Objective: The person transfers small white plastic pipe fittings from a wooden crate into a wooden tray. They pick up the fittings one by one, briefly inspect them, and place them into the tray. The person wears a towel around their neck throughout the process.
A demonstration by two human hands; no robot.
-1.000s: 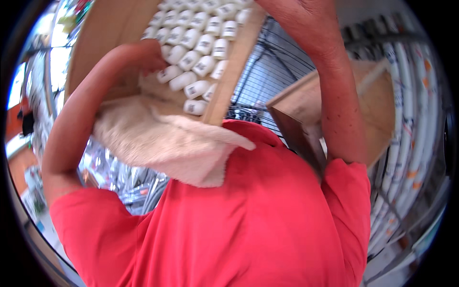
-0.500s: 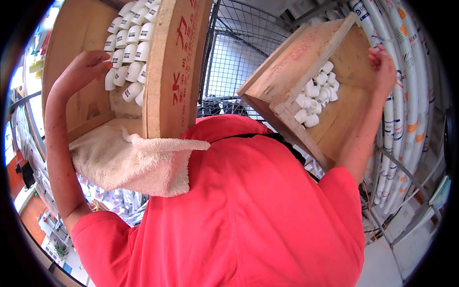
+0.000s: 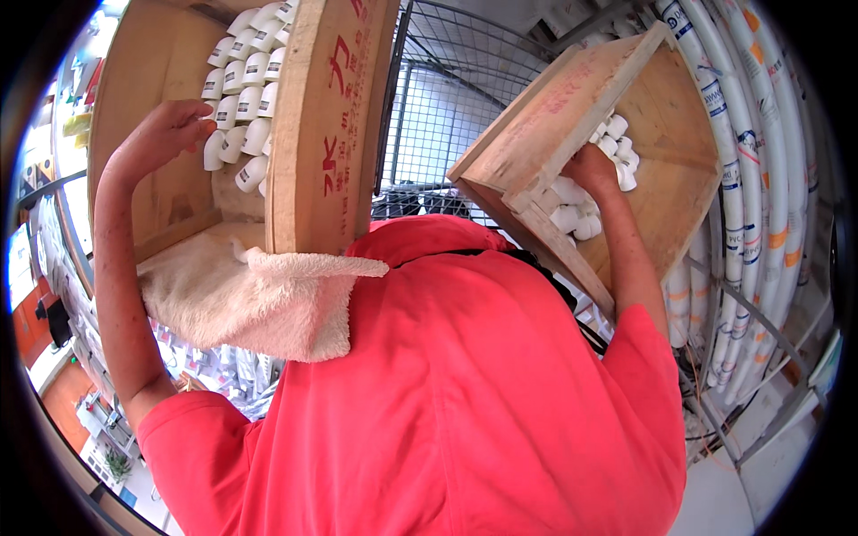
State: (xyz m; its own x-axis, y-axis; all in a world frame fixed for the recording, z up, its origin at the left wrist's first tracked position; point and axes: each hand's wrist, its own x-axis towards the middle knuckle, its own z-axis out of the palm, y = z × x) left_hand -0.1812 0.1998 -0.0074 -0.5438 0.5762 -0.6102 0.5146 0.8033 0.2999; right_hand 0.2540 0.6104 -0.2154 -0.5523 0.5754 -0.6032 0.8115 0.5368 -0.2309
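Observation:
In the left wooden box [image 3: 332, 152], white pipe elbows [image 3: 234, 77] with dark labels are set out in close rows. My left hand [image 3: 177, 131] is beside the near end of these rows, fingers loosely bent and a little apart; I see nothing held. My right hand [image 3: 593, 170] reaches down into the tilted right wooden box [image 3: 668, 165], over a loose heap of white pipe fittings [image 3: 617, 147]. Its fingers are hidden among the fittings, so I cannot tell what they hold. A beige towel [image 3: 259, 295] hangs over the left box's near end.
A dark wire mesh rack [image 3: 447, 107] stands behind and between the boxes. Long white pipes [image 3: 749, 179] stand bundled beyond the right box. Metal rack bars [image 3: 760, 313] cross at the right. Bagged goods [image 3: 214, 371] lie below the towel.
My right hand has swung left from the right box's outer edge down into the heap of fittings. My left hand has stayed by the rows of elbows.

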